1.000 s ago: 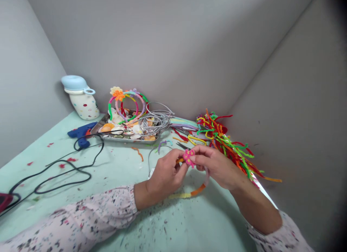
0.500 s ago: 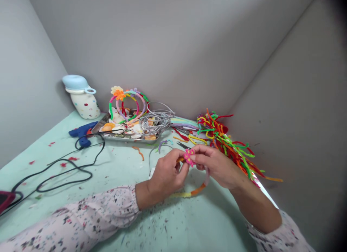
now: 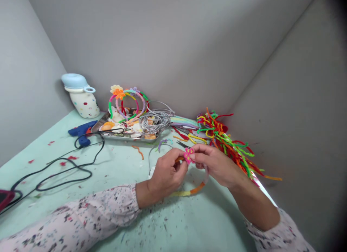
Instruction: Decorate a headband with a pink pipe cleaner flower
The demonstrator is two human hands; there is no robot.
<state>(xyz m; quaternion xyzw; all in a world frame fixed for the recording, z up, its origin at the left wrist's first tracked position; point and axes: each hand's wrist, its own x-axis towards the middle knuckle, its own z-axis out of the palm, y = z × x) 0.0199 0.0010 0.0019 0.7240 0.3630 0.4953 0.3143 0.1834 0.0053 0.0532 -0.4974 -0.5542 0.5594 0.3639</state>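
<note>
A pink pipe-cleaner flower (image 3: 189, 156) with yellow spots sits between my two hands, against a fuzzy headband (image 3: 198, 188) banded in orange, yellow and pale lilac. My left hand (image 3: 168, 172) is closed on the headband's orange stretch, just left of the flower. With thumb and fingertips, my right hand (image 3: 213, 161) pinches the flower's right side. The headband's ring hangs below my hands, and part of it is hidden behind my left hand. Just beyond the flower, the points of a pair of scissors (image 3: 183, 144) lie on the table.
At the back stands a metal tray (image 3: 127, 138) with wrapped headbands (image 3: 141, 96) and coiled grey wire (image 3: 155, 121). A blue glue gun (image 3: 82, 131), its black cord (image 3: 78, 168) and a white bottle (image 3: 84, 103) are left. Bright pipe cleaners (image 3: 230, 147) heap up right, on the green table (image 3: 189, 223).
Hardly anything has moved. The flower has tipped slightly between my fingers, and both hands keep their hold. The whole view has shifted a touch.
</note>
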